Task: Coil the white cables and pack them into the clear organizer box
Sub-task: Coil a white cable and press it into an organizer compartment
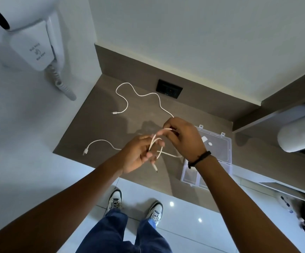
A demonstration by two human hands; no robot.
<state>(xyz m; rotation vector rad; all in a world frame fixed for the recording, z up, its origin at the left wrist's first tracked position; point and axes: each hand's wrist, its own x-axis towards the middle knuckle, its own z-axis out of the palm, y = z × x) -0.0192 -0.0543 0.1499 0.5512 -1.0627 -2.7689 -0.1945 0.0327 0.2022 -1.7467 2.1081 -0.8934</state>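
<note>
Above the brown counter (97,128), my left hand (139,154) and my right hand (182,137) both grip a white cable (156,143) that is looped between them; one plug end (155,168) dangles below my left hand. A long stretch of white cable (140,94) snakes over the counter behind my hands and runs up to my right hand. Another white cable end (100,142) with a USB plug lies to the left. The clear organizer box (219,143) stands open on the counter right of my hands, its lid up, partly hidden by my right forearm.
A black wall socket (169,88) sits on the counter's back panel. A white wall-mounted hair dryer (36,44) hangs at the upper left. A white rounded object (299,134) is at the right. The counter's front edge is just below my hands, with tiled floor and my shoes beneath.
</note>
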